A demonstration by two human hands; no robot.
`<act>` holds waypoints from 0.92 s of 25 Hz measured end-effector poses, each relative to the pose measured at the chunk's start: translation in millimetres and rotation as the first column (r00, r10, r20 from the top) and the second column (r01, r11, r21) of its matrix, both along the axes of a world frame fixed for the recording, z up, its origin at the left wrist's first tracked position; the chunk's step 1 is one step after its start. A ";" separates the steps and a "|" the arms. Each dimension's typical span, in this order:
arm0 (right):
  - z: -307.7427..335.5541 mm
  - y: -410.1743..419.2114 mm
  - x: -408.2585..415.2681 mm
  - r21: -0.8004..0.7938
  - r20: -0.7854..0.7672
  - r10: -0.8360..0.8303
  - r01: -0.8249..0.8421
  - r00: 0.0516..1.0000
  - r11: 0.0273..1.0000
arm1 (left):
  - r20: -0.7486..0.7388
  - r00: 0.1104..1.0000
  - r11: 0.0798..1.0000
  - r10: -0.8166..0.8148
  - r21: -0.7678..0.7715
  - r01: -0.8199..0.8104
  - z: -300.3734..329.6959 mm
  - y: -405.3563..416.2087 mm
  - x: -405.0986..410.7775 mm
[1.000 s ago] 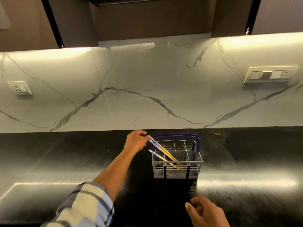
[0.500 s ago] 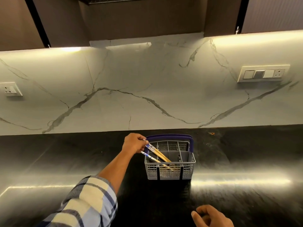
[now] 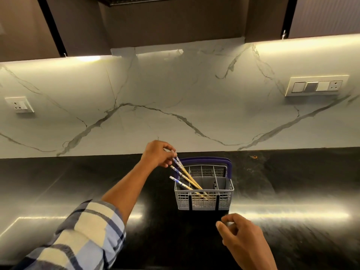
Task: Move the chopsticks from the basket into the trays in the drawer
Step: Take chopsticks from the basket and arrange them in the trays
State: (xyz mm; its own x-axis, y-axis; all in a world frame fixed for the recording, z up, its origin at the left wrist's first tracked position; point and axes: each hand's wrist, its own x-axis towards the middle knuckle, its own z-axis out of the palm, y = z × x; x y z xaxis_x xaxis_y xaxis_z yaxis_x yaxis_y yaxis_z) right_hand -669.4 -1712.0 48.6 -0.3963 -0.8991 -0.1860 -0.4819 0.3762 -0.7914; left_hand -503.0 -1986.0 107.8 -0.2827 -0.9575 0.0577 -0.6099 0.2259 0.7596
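Head view: left hand pinches chopsticks; right hand loosely curled.

The left hand has risen a little above the far left corner of the basket, and its fingertips now pinch the blue-patterned top ends of the chopsticks, where a second ago it was only closing on them. The uppermost sticks stand steeper than before, their tops lifted toward the hand, while their lower ends are still inside the basket. The right hand, earlier at the near edge with only its knuckles showing, has come up and forward; it now hovers just on the near side of the basket with fingers loosely curled, holding nothing.
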 end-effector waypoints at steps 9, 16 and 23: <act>47.1 -39.0 -11.7 -0.387 -0.051 0.003 -0.023 0.999 0.922 | -0.043 0.948 0.934 -0.316 -0.188 0.303 130.9 51.0 5.8; 93.7 -62.5 -8.4 -0.446 -0.165 0.208 -0.261 0.964 0.857 | 0.033 0.833 0.818 -0.552 -0.174 0.549 157.7 103.7 -10.5; 77.0 -48.3 1.5 -0.586 0.239 0.292 -0.103 0.926 0.804 | -0.074 0.831 0.827 -0.551 -0.182 0.532 146.9 118.4 -19.0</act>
State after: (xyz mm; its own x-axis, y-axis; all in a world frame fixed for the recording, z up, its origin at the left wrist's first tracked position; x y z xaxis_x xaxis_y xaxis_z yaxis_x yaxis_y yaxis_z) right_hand -667.9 -1760.3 125.6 -0.2070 -0.9351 0.2878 -0.1977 -0.2481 -0.9483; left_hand -522.0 -1867.6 254.8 -0.7349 -0.6298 0.2515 -0.2646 0.6077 0.7488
